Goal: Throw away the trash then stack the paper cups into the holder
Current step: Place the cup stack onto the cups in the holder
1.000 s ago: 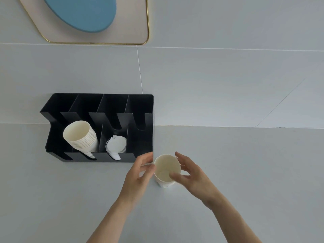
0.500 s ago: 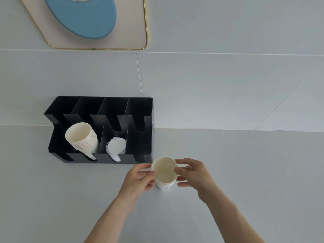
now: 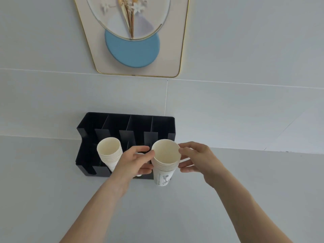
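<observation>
A stack of nested white paper cups [image 3: 165, 160] is held up off the counter between both hands, in front of the right end of the black holder [image 3: 163, 125]. My left hand [image 3: 135, 161] grips the stack's left side and my right hand [image 3: 196, 159] grips its right side near the rim. A second stack of cups [image 3: 110, 152] lies tilted in the holder's second slot from the left. My left hand hides most of the white lids in the slot beside it.
The holder stands on a pale grey counter [image 3: 245, 181] against a white tiled wall. A gold-framed picture with a blue disc [image 3: 132, 50] hangs above it.
Both hands closed on the cup stack and lifted it off the counter, up toward the holder's right end. The camera tilted up and moved closer.
</observation>
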{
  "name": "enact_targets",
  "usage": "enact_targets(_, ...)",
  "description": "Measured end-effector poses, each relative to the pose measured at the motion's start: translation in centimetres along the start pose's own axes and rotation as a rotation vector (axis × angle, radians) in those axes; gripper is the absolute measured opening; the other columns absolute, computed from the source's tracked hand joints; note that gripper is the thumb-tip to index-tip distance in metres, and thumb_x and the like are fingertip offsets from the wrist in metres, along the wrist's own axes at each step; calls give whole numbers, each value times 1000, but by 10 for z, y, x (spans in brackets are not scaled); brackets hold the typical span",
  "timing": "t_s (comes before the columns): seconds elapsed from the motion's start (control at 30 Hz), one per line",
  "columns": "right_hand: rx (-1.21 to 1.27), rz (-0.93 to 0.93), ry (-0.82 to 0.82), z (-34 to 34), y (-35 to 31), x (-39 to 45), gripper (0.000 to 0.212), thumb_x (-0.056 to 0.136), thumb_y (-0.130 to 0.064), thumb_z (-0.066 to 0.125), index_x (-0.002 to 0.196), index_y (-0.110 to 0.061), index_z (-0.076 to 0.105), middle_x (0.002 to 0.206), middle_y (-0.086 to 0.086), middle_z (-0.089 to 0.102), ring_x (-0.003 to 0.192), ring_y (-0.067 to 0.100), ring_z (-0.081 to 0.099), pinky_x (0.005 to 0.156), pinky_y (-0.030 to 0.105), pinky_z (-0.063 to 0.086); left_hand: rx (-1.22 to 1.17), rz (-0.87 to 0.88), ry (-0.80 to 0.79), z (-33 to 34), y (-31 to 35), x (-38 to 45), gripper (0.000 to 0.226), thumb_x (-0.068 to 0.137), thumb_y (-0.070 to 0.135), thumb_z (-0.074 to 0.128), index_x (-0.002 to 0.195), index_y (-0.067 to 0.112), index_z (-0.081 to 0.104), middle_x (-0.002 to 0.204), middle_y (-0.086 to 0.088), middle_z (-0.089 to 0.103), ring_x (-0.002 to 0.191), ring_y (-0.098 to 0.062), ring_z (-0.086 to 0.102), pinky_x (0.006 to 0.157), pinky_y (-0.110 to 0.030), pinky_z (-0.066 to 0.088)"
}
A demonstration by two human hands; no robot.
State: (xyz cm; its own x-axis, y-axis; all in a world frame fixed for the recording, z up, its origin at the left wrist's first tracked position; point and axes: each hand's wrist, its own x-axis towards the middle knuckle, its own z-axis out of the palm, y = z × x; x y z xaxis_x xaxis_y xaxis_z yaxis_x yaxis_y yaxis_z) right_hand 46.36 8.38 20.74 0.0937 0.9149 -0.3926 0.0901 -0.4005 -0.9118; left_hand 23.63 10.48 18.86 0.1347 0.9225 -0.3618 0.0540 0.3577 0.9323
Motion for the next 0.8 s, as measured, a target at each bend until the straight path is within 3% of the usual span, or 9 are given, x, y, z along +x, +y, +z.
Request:
enact_targets(0.13, 0, -70, -7, 42, -44, 6, 17, 95, -22, 67, 109, -17, 76, 103, 22, 77, 74, 25, 75, 77, 41, 67, -13, 72, 29, -48, 34, 9, 38, 89, 33, 78, 122, 16, 69, 109, -15, 77, 92, -30, 79, 76, -32, 63)
enact_targets(0.27, 6, -122, -15, 84, -81, 18, 20, 97, -24, 66, 113, -15, 73, 98, 19, 77, 76, 27, 78, 69, 34, 65, -40, 140, 66, -92, 65, 21, 36, 88, 35, 78, 117, 14, 71, 104, -14, 79, 81, -23, 76, 76, -35, 59)
enact_targets(0.43, 2, -166, -10, 132, -115, 35, 21, 97, -26, 66, 115, -16, 72, 102, 21, 76, 88, 35, 78, 74, 39, 67, -94, 173, 105, -138, 91, 34, 36, 90, 34, 76, 116, 11, 70, 100, -11, 77, 80, -22, 72, 76, -33, 60)
enact_targets(0.8, -29, -108, 33, 196, -108, 76, 20, 98, -23, 65, 116, -16, 71, 103, 18, 75, 90, 35, 78, 77, 42, 67, -99, 118, 128, -196, 72, 76, 37, 90, 33, 78, 119, 11, 69, 105, -12, 79, 88, -25, 75, 79, -35, 61)
